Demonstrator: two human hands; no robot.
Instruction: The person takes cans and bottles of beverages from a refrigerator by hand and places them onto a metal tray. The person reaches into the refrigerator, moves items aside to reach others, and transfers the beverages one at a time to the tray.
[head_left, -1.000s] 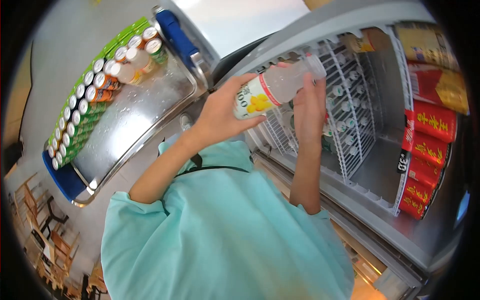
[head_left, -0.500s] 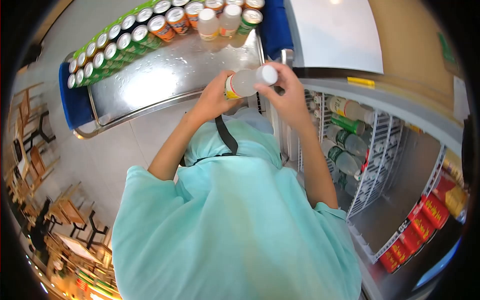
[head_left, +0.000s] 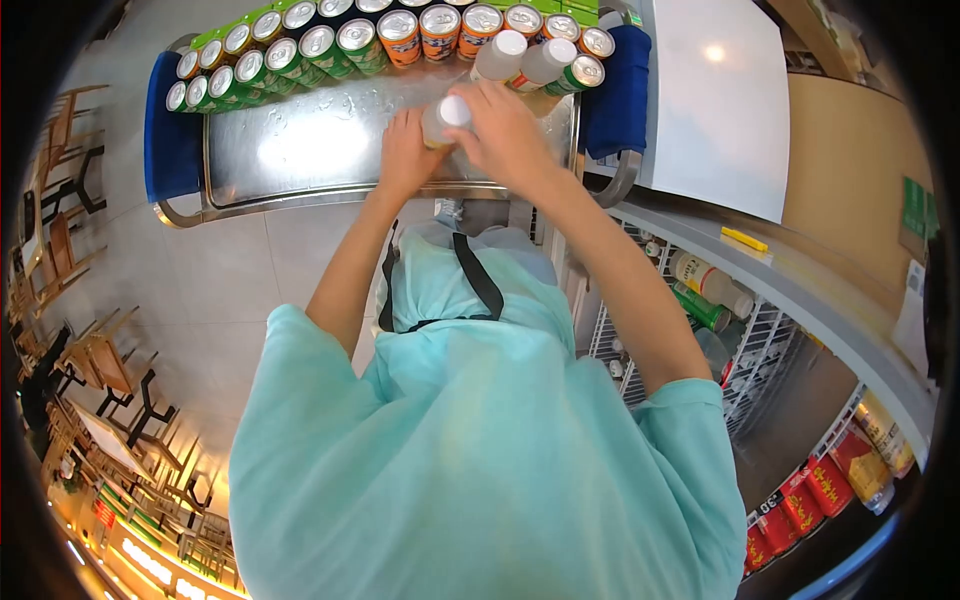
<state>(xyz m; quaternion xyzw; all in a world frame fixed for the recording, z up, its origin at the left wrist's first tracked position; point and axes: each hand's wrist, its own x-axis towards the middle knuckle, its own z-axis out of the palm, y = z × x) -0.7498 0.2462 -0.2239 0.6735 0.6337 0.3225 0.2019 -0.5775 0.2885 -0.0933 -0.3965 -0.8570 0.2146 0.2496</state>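
A clear plastic bottle (head_left: 435,128) with a white cap is between my two hands over the metal cart top (head_left: 320,145). My left hand (head_left: 408,155) is closed around the bottle's left side. From the right, my right hand (head_left: 508,140) grips it near the cap, thumb and fingers on either side. Whether the bottle's base touches the metal is hidden. Just beyond my right hand stand two more white-capped bottles (head_left: 497,58), beside a green can (head_left: 580,75). Rows of green cans (head_left: 318,50) and orange cans (head_left: 440,35) line the cart's far side.
Blue cloths (head_left: 172,130) cover both cart ends. On the right, an open refrigerated cabinet holds bottles (head_left: 705,280) on white wire racks (head_left: 755,360) and red cans (head_left: 800,505). A white surface (head_left: 715,110) lies beyond it. Wooden chairs (head_left: 105,365) stand at left.
Both hands have moved forward with the bottle, from near my body to over the cart top. The view has shifted, and the cart shows lower and further right.
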